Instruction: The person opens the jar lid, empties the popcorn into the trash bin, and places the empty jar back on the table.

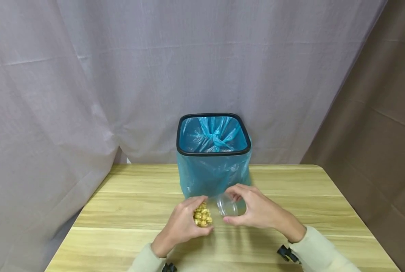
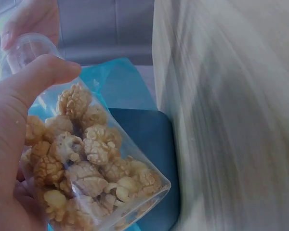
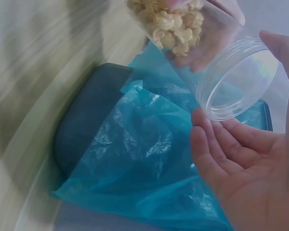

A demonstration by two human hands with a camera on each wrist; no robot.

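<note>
A clear plastic jar (image 3: 208,89) of caramel popcorn (image 1: 202,216) is held tilted above the table in front of the bin. My left hand (image 1: 184,220) grips it round the popcorn-filled end, the thumb across its side in the left wrist view. At the ridged, round mouth end, my right hand (image 1: 255,207) holds the rim between thumb and fingers. In the right wrist view its fingers (image 3: 226,149) touch the lower rim while the thumb meets the upper side. Whether a clear lid covers the mouth I cannot tell.
A bin (image 1: 214,154) with a black rim and a blue bag liner (image 1: 212,172) stands just beyond my hands; the liner is knotted inside. Underneath is a light wooden table (image 1: 134,211). Grey cloth (image 1: 148,75) hangs behind, with brown cloth (image 1: 369,151) on the right.
</note>
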